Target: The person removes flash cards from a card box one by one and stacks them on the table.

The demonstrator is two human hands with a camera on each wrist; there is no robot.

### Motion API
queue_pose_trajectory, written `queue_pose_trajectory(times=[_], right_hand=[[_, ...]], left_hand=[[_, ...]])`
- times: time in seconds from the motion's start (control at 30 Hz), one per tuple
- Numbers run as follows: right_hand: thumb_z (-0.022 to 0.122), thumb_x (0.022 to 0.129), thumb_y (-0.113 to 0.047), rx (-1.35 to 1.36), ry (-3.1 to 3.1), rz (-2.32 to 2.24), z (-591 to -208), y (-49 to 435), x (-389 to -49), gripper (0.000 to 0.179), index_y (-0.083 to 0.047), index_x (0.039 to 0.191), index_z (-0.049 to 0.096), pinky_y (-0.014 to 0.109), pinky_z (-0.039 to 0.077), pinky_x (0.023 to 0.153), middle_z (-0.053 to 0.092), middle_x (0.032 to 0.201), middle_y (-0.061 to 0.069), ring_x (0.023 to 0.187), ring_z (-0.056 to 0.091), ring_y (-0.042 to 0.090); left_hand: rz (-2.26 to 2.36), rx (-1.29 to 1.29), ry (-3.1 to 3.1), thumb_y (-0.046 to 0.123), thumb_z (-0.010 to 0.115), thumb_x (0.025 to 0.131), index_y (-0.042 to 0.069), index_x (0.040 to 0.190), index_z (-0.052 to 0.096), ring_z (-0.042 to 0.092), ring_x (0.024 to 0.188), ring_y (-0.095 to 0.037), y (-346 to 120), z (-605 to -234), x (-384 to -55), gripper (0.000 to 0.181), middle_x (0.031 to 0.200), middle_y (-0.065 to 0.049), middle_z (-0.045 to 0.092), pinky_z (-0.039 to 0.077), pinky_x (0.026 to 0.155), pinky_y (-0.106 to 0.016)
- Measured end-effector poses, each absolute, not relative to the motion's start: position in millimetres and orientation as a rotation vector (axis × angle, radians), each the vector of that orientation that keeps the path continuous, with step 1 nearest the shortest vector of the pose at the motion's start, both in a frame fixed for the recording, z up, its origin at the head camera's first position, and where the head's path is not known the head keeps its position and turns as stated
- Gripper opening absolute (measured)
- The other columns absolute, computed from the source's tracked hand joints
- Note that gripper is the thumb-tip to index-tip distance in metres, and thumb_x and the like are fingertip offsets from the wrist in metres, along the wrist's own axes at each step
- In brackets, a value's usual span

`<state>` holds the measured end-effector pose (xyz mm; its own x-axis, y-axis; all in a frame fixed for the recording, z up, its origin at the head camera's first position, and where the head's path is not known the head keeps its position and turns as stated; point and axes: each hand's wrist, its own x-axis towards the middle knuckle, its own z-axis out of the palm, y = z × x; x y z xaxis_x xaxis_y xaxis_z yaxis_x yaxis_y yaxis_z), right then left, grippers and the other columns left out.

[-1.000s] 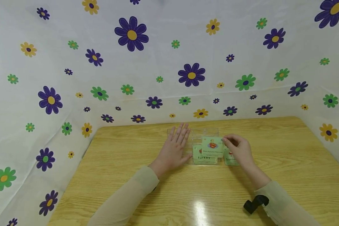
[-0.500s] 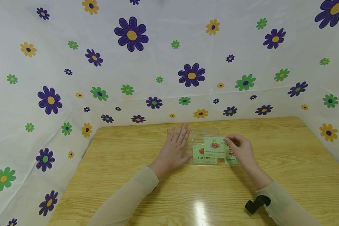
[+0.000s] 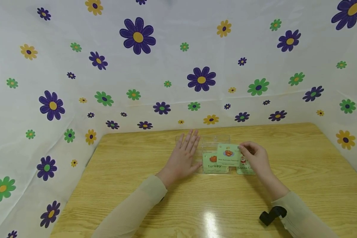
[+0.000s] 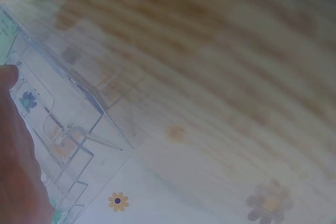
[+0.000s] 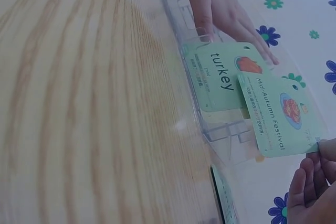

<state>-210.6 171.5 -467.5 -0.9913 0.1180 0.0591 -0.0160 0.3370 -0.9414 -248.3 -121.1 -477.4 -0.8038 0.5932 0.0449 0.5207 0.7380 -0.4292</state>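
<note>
My right hand (image 3: 257, 157) pinches the edge of a green flash card reading "Mid-Autumn Festival" (image 5: 283, 114), with a picture of food on a plate. In the head view this card overlaps the right part of the green "turkey" flash card (image 3: 213, 166), which stands in a clear plastic card holder (image 5: 226, 135) with stepped tiers. My left hand (image 3: 182, 158) lies with straight fingers over the left side of the holder. Just right of the holder is a "Santa" flash card (image 3: 244, 170), partly covered by my right hand. In the left wrist view, the holder's stepped side (image 4: 79, 145) shows beside my hand.
The wooden table (image 3: 166, 211) reaches back to a white cloth (image 3: 166, 62) printed with purple, green and orange flowers, which also hangs at both sides. A black strap-like device (image 3: 272, 216) sits at my right wrist.
My right hand has moved a little to the right with the Mid-Autumn Festival card, baring more of the turkey card. My left hand stays in place on the holder.
</note>
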Motion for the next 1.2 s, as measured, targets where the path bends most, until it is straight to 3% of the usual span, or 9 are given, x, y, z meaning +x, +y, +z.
queue_pose_trajectory(times=[0.2,0.47,0.7,0.83,0.93,1.13,1.2], right_hand=[[0.063,0.108,-0.015,-0.107,-2.476,1.742,-467,174,-209,0.028,0.009,0.122,0.069,0.010,0.055,0.080,0.073,0.113,0.015,0.086,0.059,-0.009],[0.062,0.108,-0.011,-0.081,-2.458,1.732,-472,182,-208,0.026,0.011,0.120,0.068,0.011,0.056,0.079,0.070,0.100,-0.005,0.084,0.059,-0.009],[0.063,0.107,-0.011,-0.068,-2.455,1.714,-476,188,-207,0.025,0.012,0.117,0.069,0.010,0.054,0.075,0.068,0.094,-0.010,0.082,0.058,-0.008],[0.063,0.108,-0.012,-0.098,-2.451,1.745,-476,190,-206,0.028,0.013,0.120,0.067,0.009,0.052,0.075,0.066,0.093,-0.014,0.082,0.057,-0.008],[0.062,0.108,-0.012,-0.126,-2.459,1.756,-476,193,-206,0.030,0.013,0.123,0.066,0.009,0.052,0.075,0.067,0.097,-0.012,0.083,0.056,-0.008],[0.062,0.108,-0.012,-0.143,-2.466,1.738,-479,198,-206,0.028,0.012,0.121,0.066,0.009,0.052,0.075,0.072,0.111,0.006,0.084,0.056,-0.009],[0.063,0.108,-0.012,-0.141,-2.455,1.738,-480,199,-205,0.028,0.013,0.119,0.067,0.009,0.052,0.075,0.073,0.107,0.004,0.084,0.056,-0.009]], left_hand=[[0.611,-0.883,-2.760,0.074,0.028,0.105,0.002,0.170,-0.002,-0.004,0.168,-0.036,-122,-478,-248,0.101,0.179,-0.017,-0.011,0.003,0.137,-0.053],[0.599,-0.888,-2.748,0.074,0.029,0.105,0.002,0.170,0.001,0.001,0.168,-0.036,-122,-478,-248,0.100,0.180,-0.018,-0.003,0.005,0.137,-0.053],[0.580,-0.892,-2.763,0.073,0.029,0.105,0.002,0.170,-0.001,-0.005,0.168,-0.036,-122,-479,-249,0.101,0.179,-0.017,-0.009,0.003,0.137,-0.053],[0.584,-0.893,-2.747,0.073,0.029,0.105,0.002,0.170,0.001,-0.001,0.168,-0.036,-123,-478,-249,0.101,0.180,-0.018,-0.004,0.005,0.137,-0.053],[0.578,-0.894,-2.749,0.073,0.030,0.105,0.002,0.170,0.002,-0.001,0.168,-0.036,-123,-478,-249,0.100,0.180,-0.018,-0.003,0.006,0.137,-0.053],[0.581,-0.895,-2.773,0.073,0.029,0.106,0.002,0.170,-0.002,-0.005,0.168,-0.036,-122,-477,-249,0.100,0.179,-0.018,-0.008,0.004,0.137,-0.053],[0.582,-0.897,-2.781,0.073,0.028,0.106,0.002,0.169,-0.003,-0.007,0.167,-0.036,-122,-476,-249,0.100,0.179,-0.018,-0.011,0.002,0.137,-0.053]])
